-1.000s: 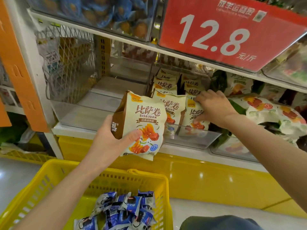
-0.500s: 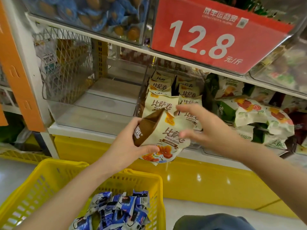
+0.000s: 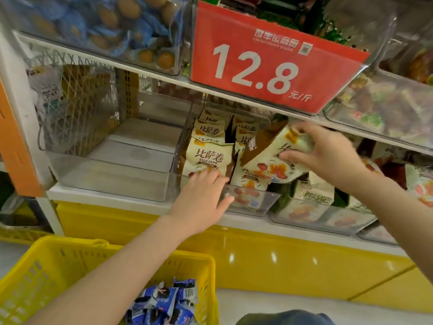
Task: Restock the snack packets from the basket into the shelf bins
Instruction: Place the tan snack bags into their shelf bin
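Note:
My right hand (image 3: 328, 158) grips a cream and brown snack packet (image 3: 269, 158) and holds it tilted over the right side of a clear shelf bin (image 3: 255, 205). Several matching packets (image 3: 208, 158) stand upright in that bin. My left hand (image 3: 201, 200) lies with straight fingers against the bin's front edge, fingertips touching the front left packet. The yellow basket (image 3: 46, 273) sits at the bottom left, with several blue and white packets (image 3: 164, 303) in it.
An empty clear bin (image 3: 110, 181) sits to the left of the stocked one. A red price sign (image 3: 269, 59) reading 12.8 hangs above. Bins of green and white packets (image 3: 311, 202) lie to the right. The upper shelf holds blue-wrapped snacks (image 3: 105, 22).
The packet passed from my left hand to my right hand, which carried it up and right over the bin. My left hand let go and moved to the bin's front.

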Demonstrator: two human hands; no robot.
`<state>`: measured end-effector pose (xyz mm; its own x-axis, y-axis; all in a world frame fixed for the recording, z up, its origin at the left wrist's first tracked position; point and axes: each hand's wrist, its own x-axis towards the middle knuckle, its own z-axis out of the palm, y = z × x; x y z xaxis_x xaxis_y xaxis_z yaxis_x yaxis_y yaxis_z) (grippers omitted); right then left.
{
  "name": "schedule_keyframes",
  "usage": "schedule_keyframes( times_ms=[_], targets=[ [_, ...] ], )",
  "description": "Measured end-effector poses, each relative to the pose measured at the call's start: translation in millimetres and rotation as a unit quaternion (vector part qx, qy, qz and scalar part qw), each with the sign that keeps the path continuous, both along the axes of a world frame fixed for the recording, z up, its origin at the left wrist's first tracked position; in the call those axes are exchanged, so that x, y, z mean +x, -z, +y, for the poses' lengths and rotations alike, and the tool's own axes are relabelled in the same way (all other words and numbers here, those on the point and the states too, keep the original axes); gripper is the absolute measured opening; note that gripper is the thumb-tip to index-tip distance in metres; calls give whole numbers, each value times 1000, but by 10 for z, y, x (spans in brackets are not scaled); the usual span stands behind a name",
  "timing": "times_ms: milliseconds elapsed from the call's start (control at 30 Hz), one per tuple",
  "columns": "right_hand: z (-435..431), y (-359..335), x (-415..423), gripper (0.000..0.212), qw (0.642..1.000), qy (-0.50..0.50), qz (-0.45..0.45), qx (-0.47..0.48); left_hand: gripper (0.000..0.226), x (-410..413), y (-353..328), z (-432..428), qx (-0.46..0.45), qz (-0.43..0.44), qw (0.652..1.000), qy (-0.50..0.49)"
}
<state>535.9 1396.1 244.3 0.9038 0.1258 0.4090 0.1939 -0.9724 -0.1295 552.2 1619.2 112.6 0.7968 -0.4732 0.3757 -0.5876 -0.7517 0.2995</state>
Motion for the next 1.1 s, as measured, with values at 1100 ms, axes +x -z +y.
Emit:
schedule_keyframes(
  times_ms=[1100],
  targets=[
    [730,976,-524,43,995,-74,-43,-47,34,-392,205,552,-65,-74,995,10]
  ],
)
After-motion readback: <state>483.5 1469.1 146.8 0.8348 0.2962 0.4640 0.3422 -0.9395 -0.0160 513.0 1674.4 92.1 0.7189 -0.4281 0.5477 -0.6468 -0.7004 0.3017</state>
